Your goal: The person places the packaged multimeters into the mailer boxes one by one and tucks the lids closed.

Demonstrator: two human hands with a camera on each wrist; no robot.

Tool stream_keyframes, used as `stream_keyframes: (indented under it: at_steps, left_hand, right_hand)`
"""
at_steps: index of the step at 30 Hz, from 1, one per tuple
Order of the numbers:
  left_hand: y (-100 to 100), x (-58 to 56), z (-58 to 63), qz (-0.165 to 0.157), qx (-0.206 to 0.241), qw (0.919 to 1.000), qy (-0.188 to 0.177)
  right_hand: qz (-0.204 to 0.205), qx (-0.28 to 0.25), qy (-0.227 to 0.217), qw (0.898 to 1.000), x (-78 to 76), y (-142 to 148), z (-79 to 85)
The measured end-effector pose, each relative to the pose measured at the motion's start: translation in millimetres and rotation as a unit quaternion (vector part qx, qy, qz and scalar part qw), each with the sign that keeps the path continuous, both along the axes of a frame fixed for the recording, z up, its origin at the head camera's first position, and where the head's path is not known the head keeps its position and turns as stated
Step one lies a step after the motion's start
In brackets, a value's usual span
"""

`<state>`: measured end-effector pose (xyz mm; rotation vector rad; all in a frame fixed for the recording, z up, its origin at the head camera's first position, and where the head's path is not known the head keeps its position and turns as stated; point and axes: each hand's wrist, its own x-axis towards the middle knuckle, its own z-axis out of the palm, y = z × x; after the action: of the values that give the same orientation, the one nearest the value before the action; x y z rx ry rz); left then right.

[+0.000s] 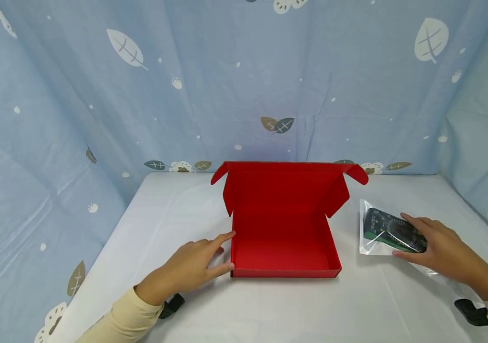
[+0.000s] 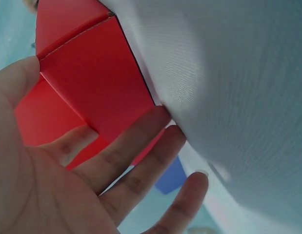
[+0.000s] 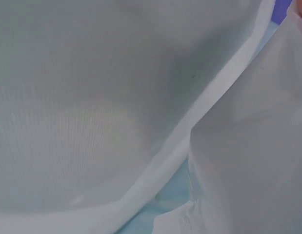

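An open red cardboard box [image 1: 284,245] stands mid-table with its lid raised at the back and its inside bare. My left hand [image 1: 192,264] is at the box's left wall, its thumb and index fingertip touching the edge. Seen in the left wrist view, the fingers [image 2: 136,151] extend along the red side wall [image 2: 99,80]. On the right, my right hand [image 1: 445,247] grips a black and green multimeter [image 1: 391,229] inside a clear plastic bag [image 1: 368,247], thumb on the near side, fingers over the far side. The bag's pale back [image 3: 253,136] fills the right of the right wrist view.
A white cloth covers the table [image 1: 287,309]. Blue leaf-print curtains [image 1: 209,95] hang behind and at both sides. The raised lid [image 1: 287,186] has side flaps sticking out left and right. Black straps [image 1: 171,306] show by both wrists.
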<state>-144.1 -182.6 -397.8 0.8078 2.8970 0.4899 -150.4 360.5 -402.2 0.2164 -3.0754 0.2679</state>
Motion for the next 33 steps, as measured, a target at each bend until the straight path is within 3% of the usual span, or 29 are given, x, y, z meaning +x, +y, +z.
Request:
stream_keyframes:
  at_steps: [5,14,33]
  left_hand:
    - [1,0.6,-0.3,0.007,-0.003,1.0,-0.006]
    - [1,1.3,3.5,-0.004,-0.003,1.0,0.001]
    - [2,1.4,4.2,-0.005,-0.014,0.9999,0.001]
  right_hand:
    - [0.001,-0.006,-0.01,1.0,11.0,-11,4.0]
    - [0.055,-0.024,0.062,0.996,28.2,-28,12.0]
    - [0.076,-0.014,0.043,0.996,44.2,-50,20.9]
